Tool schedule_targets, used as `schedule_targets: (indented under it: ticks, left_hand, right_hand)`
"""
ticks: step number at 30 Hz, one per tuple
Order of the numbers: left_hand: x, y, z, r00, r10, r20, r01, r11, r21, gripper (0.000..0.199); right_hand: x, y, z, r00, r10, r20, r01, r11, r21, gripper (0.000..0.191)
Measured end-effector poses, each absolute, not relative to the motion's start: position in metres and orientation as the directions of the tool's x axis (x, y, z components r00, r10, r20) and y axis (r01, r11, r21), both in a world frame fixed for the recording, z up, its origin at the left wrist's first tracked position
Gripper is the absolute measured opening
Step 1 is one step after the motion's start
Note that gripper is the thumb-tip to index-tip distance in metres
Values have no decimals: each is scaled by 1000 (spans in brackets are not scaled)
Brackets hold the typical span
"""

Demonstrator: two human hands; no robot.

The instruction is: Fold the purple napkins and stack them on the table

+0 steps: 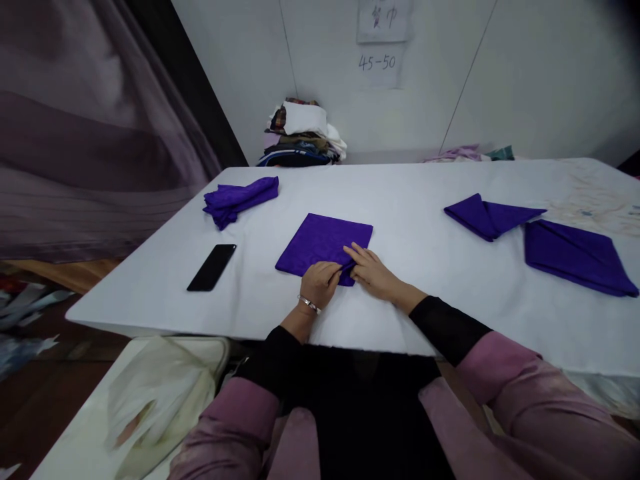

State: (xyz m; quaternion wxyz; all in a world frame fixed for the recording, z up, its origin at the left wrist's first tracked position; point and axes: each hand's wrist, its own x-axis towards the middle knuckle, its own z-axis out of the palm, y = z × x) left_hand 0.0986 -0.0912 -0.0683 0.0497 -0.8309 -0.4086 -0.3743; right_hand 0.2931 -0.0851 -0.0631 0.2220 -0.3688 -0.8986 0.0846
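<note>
On the white table (400, 200), the middle purple cloth (327, 243) looks part-folded, two folded cloths (577, 257) at right seem finished, a bunched cloth (240, 199) lies unfolded at left, and the left hand (320, 283) pinches the middle one's near edge beside the loosely spread right hand (373, 272).

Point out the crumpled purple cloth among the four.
The back-left cloth, beyond the phone: it's loosely bunched, while the middle cloth and two right-side cloths are folded with straight edges.
</note>
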Motion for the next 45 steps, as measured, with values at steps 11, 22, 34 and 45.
schedule_targets:
  ticks: [11, 22, 34, 45]
  left_hand:
    - [97, -92, -68, 400, 658, 638, 710, -663, 238, 17]
    - [96, -89, -69, 382, 641, 665, 679, -683, 268, 17]
    - [99, -100, -64, 486, 703, 519, 594, -702, 394, 15]
    - [100, -101, -70, 437, 752, 493, 685, -634, 359, 25]
  right_hand:
    - [300, -81, -63, -676, 649, 348, 585, 761, -282, 16]
    - [288, -83, -63, -619, 702, 352, 556, 709, -434, 14]
    - [294, -86, -66, -561, 718, 411, 382, 666, -641, 18]
    - [297, -87, -70, -532, 765, 364, 361, 594, -719, 52]
